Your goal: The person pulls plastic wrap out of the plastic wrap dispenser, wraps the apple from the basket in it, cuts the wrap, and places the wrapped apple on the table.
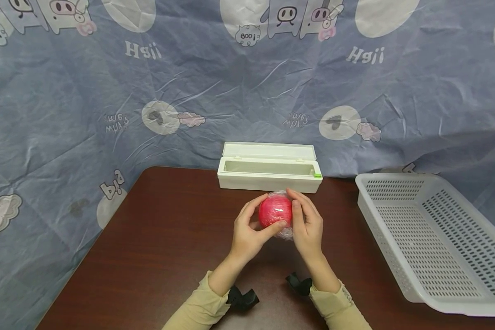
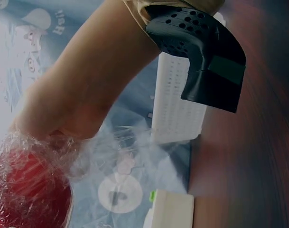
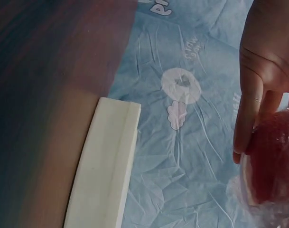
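A red ball wrapped in clear cling film [image 1: 275,211] is held just above the dark wooden table [image 1: 169,247], in front of the open white film dispenser box [image 1: 269,172]. My left hand [image 1: 252,228] cups it from the left with the thumb pressed across its front. My right hand [image 1: 306,221] curls round its right side, fingers over the top. In the left wrist view the wrapped ball [image 2: 28,190] shows crinkled film below the palm. The right wrist view has the ball [image 3: 272,161] under the fingers [image 3: 251,118].
A white perforated plastic basket [image 1: 433,238] sits at the table's right edge. A blue cartoon-printed cloth [image 1: 107,91] hangs behind and drapes past the table's left side. The dispenser box lid [image 3: 104,166] stands open toward the backdrop.
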A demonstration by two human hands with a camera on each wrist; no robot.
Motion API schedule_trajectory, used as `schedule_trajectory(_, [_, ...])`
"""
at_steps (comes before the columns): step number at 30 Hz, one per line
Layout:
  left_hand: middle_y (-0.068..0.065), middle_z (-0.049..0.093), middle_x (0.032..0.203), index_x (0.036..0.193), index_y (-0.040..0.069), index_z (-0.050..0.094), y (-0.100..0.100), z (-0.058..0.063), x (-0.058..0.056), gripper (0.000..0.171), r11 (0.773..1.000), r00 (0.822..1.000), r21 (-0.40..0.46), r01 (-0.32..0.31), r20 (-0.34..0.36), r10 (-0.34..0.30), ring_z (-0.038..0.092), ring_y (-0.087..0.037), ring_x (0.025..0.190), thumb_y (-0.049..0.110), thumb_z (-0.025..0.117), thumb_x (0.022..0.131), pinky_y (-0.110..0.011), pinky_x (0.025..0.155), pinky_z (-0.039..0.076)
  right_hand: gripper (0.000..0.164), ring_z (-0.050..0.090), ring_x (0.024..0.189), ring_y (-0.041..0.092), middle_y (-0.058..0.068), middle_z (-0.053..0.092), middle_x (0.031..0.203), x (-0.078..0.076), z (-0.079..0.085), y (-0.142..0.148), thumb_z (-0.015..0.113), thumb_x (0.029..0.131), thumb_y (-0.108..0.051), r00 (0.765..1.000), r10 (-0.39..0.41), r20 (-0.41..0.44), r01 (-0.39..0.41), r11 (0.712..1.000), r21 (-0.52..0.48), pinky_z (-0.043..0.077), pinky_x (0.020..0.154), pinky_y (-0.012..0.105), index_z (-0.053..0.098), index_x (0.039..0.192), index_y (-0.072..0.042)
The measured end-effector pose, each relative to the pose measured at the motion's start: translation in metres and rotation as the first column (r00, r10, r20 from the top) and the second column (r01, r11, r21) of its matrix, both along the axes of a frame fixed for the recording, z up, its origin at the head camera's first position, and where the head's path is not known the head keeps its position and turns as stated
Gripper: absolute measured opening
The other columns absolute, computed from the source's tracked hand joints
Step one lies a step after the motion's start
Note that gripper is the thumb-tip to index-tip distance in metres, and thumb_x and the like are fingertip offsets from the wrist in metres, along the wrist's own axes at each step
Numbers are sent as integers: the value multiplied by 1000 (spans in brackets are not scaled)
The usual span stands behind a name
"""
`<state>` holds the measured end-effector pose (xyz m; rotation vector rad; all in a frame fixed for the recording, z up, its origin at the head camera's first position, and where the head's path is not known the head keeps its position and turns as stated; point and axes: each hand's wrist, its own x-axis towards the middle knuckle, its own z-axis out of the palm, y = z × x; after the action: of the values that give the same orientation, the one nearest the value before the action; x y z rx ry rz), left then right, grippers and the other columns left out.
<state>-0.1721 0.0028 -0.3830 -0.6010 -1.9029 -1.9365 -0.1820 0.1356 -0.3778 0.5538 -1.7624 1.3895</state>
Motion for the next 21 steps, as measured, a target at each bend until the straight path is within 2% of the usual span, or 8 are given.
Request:
schedule_trajectory(6, [-20,55,120,126,-6,52,1,1,2,59,999,1000,33,27,-4,-26,58,-32,100,-3,77,72,-34,71,55,21,60,101,22,32,60,102,-3,-5,-4,51,87,17,998,-57,-17,55,993,-109,46,89,22,61,104,17])
schedule_trajectory(9, [-22,54,121,126,-8,51,2,0,1,60,995,999,82,53,-1,-53,59,-34,97,-4,77,72,-37,72,55,19,60,100,20,31,61,101,-4,-9,-7,49,88,16,998,-53,-17,49,981,-188,47,87,22,60,104,18])
schedule_trajectory(16, [-16,55,121,130,4,51,8,-30,-14,63,964,990,223,141,-29,-138,62,-28,96,22,79,77,-38,75,54,24,58,104,17,13,66,110,-8,-27,-9,39,95,11,998,62,-4,-59,935,-351,47,88,24,56,110,20])
schedule_trajectory(21, [-20,53,123,131,-4,47,11,-30,-12,68,936,983,304,179,-12,-184,60,-25,102,22,79,77,-39,81,52,29,57,106,20,9,65,115,-11,-36,-9,38,100,-2,993,120,4,-108,904,-415,47,88,26,56,115,16])
